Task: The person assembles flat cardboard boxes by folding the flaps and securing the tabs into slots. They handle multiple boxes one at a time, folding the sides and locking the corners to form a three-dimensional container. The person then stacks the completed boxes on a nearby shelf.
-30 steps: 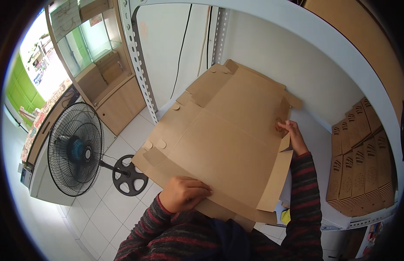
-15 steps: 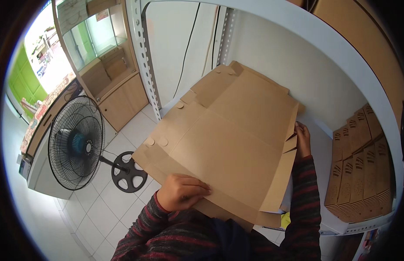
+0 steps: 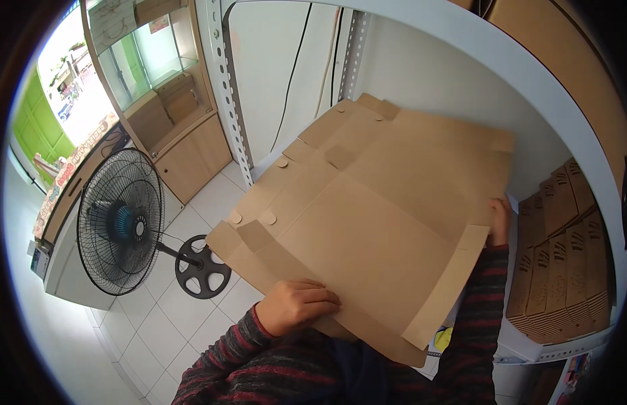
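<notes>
A large flat brown cardboard box blank (image 3: 367, 223) with fold lines, side flaps and small round tabs lies spread in front of me. My left hand (image 3: 298, 307) is closed on its near edge, the fingers over the top and curled together. At the right edge my right hand (image 3: 499, 219) grips the sheet from the side; most of its fingers are hidden behind the cardboard. The blank's right part is tilted up, and its far right panel leans toward the wall.
Rows of folded brown cardboard boxes (image 3: 559, 260) stand on the right of the white metal shelf, under its curved-looking frame (image 3: 543, 88). On the tiled floor to the left is a black standing fan (image 3: 121, 223). Behind it stands a wood-and-glass cabinet (image 3: 192, 152). Something yellow (image 3: 443, 339) shows under the blank.
The far right panel has opened outward to the right, and the cut slots at that edge no longer show. My right hand has moved right; my left hand shifted slightly right and down.
</notes>
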{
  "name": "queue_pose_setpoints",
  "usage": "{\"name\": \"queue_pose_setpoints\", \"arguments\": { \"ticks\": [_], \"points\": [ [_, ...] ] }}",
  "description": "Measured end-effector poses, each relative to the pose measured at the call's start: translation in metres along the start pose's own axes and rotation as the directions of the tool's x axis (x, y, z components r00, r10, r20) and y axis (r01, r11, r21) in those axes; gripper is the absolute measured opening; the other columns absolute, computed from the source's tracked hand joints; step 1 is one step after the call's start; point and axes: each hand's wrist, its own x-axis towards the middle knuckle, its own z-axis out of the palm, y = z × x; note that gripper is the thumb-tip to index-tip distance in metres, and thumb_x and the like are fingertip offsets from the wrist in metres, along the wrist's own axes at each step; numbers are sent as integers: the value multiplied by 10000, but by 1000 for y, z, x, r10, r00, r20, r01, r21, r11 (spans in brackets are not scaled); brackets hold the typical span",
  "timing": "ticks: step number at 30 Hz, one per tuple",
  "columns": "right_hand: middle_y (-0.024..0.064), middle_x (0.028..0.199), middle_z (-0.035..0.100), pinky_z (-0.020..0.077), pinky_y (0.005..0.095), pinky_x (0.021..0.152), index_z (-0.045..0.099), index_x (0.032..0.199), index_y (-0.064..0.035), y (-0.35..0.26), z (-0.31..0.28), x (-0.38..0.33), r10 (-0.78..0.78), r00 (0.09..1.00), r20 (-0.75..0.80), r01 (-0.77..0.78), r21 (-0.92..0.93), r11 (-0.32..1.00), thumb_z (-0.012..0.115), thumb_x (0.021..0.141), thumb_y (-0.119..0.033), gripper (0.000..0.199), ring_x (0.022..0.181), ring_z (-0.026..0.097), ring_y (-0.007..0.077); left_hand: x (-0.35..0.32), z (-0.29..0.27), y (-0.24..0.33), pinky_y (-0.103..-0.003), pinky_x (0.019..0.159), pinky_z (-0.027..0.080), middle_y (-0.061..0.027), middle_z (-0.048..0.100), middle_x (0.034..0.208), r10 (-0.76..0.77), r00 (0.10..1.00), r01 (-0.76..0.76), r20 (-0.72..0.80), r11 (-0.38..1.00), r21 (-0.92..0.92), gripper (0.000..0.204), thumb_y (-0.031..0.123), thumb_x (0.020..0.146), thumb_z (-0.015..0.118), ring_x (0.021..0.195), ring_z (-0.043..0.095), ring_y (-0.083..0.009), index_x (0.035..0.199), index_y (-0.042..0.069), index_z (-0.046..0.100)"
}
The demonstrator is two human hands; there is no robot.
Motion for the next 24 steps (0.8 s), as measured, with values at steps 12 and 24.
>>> {"name": "queue_pose_setpoints", "arguments": {
  "ticks": [12, 24],
  "points": [
    [57, 992, 596, 466, 316, 818, 568, 1077, -4, -58, 39, -35, 73, 954, -291, 24, 316, 948, 589, 828, -151, 290, 900, 584, 174, 40, -80, -55, -502, 1049, 418, -103, 655, 1087, 163, 935, 44, -314, 827, 561, 183, -84, 650, 629, 1057, 632, -285, 769, 54, 643],
    [76, 1174, 559, 459, 334, 853, 488, 1273, -24, -34, 57, -31, 200, 971, -134, -176, 172, 969, 646, 907, -277, 473, 1060, 547, 171, -33, -50, -51, -248, 678, 497, -122, 557, 988, -738, 542, 632, -402, 673, -385, 430, 84, 927, 572, 884, 623, -155, 1319, 5, 414]
  ]
}}
